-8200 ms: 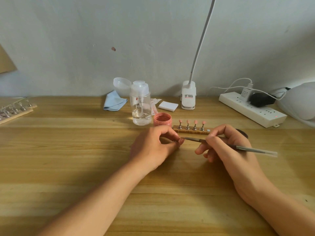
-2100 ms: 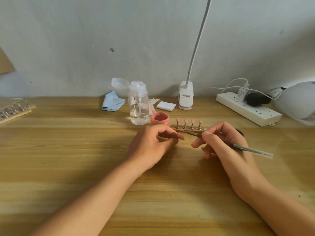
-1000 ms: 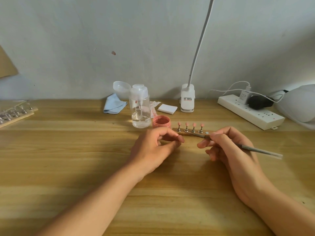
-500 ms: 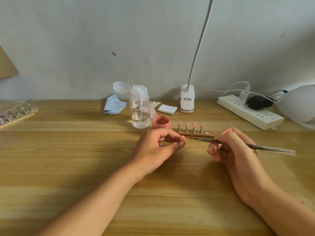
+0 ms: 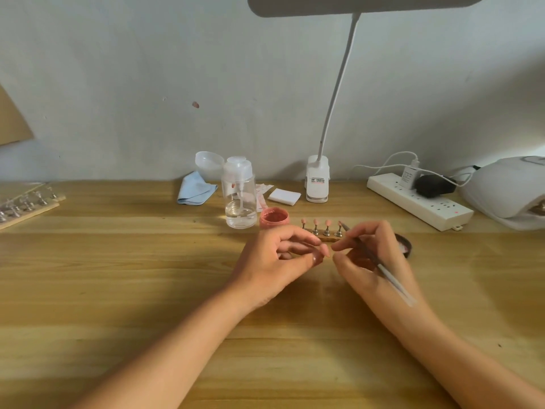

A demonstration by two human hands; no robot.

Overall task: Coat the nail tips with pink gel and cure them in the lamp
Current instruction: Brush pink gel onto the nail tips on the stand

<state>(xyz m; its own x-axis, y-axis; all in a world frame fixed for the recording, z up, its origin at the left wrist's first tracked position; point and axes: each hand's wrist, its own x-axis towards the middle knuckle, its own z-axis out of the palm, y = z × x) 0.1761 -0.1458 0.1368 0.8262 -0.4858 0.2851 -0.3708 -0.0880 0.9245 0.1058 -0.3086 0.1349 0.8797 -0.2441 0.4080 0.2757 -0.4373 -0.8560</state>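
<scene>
My right grip (image 5: 368, 255) pinches a thin gel brush (image 5: 380, 264) between thumb and fingers, and the handle lies back over the wrist. The bristle end reaches just past the fingertips to the rightmost of four pink nail tips (image 5: 327, 222). These stand upright on a wooden strip (image 5: 326, 239) directly ahead of both grips. My left grip (image 5: 277, 261) sits just beside the right, fingers curled, thumb and forefinger nearly meeting. I cannot tell whether they pinch anything. The open pink gel jar (image 5: 273, 217) sits just ahead of the left grip, with a clear pump bottle (image 5: 239, 196) beside it. On the table (image 5: 118, 276), the white curing lamp (image 5: 507, 190) stands well out to the right grip's outer side.
</scene>
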